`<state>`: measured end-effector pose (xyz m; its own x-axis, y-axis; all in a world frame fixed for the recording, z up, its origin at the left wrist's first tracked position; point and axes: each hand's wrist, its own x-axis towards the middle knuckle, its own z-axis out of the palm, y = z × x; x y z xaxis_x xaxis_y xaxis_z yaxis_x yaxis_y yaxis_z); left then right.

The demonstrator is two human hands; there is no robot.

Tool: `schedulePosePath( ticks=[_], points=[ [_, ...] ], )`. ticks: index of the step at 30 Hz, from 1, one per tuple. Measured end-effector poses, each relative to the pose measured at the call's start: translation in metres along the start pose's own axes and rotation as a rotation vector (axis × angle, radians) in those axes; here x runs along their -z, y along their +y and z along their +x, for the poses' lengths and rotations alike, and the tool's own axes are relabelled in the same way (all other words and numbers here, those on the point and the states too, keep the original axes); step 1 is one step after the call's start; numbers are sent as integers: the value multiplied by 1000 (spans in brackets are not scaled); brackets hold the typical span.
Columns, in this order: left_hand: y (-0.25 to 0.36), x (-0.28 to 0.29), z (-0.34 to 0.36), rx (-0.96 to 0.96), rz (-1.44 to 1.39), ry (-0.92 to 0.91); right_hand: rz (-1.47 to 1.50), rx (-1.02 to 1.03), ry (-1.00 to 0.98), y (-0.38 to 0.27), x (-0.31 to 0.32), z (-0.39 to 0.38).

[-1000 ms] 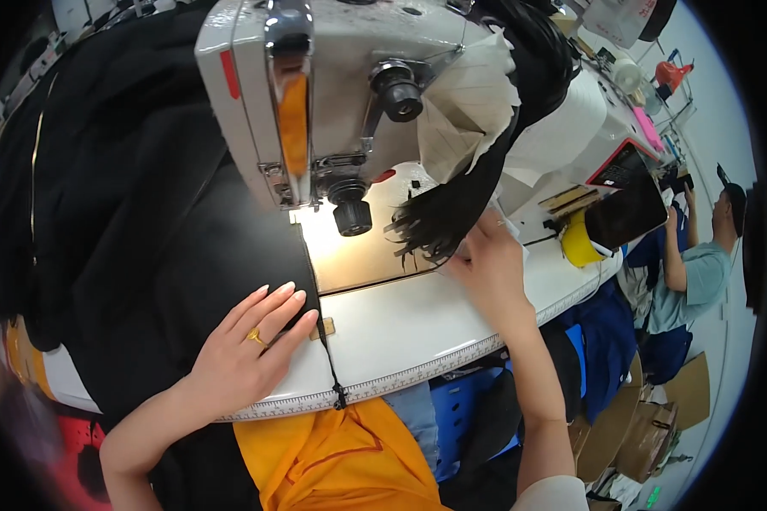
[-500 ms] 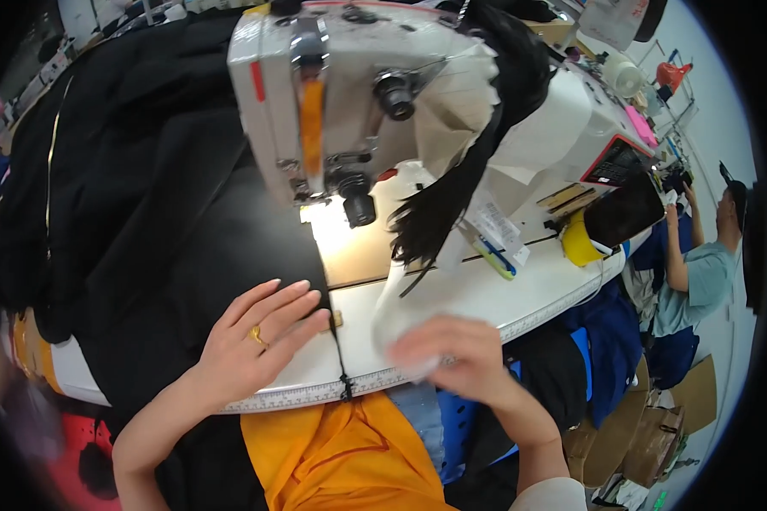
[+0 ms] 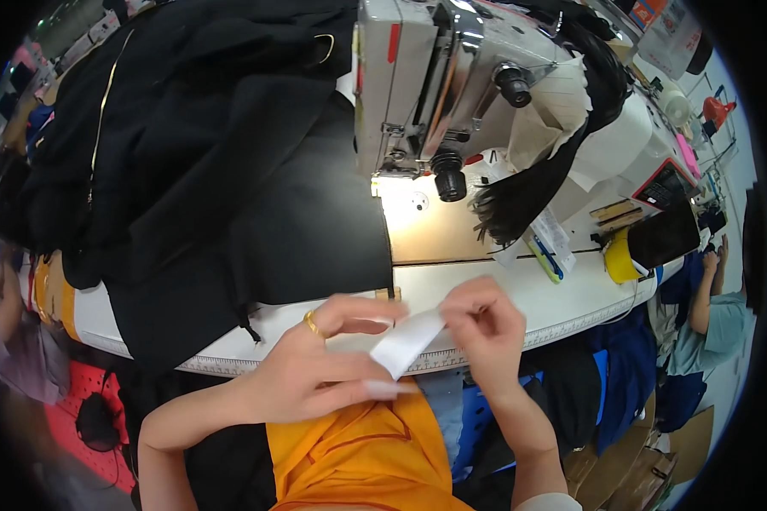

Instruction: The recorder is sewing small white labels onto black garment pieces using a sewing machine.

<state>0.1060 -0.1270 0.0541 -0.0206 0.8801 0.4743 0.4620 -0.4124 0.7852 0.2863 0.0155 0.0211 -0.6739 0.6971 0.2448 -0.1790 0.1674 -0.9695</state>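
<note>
My right hand (image 3: pixel 490 332) is closed in a pinch on the upper end of a white strip (image 3: pixel 409 341), paper or tape-like, above the table's front edge. My left hand (image 3: pixel 315 366), with a gold ring, is at the strip's lower end, its fingers stretched and apart, slightly blurred. Whether they touch the strip is hard to tell. Beyond both hands, black fabric (image 3: pixel 307 213) spreads flat on the white sewing table (image 3: pixel 520 298), its right edge reaching the lit needle area of a sewing machine (image 3: pixel 400 85).
A bundle of black strips (image 3: pixel 528 196) hangs over the machine. To the right lie a cutter (image 3: pixel 545 260) and a yellow cup (image 3: pixel 622 260). A measuring tape (image 3: pixel 562 332) runs along the front edge. Orange cloth (image 3: pixel 358 460) covers my lap. A co-worker (image 3: pixel 716 324) is at far right, another person (image 3: pixel 21 341) at left.
My left hand has lifted off the black fabric and come to the white strip. The right hand has moved slightly up with the strip. The fabric's front part has shifted left; the view has turned.
</note>
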Motion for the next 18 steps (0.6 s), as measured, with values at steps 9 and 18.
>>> schedulePosePath(
  ticks=[9,18],
  points=[
    [-7,4,-3,595,-354,132,395,-306,-189,-7,-13,5],
    [-12,9,0,555,-155,116,211,-375,-219,0,-24,16]
  ],
)
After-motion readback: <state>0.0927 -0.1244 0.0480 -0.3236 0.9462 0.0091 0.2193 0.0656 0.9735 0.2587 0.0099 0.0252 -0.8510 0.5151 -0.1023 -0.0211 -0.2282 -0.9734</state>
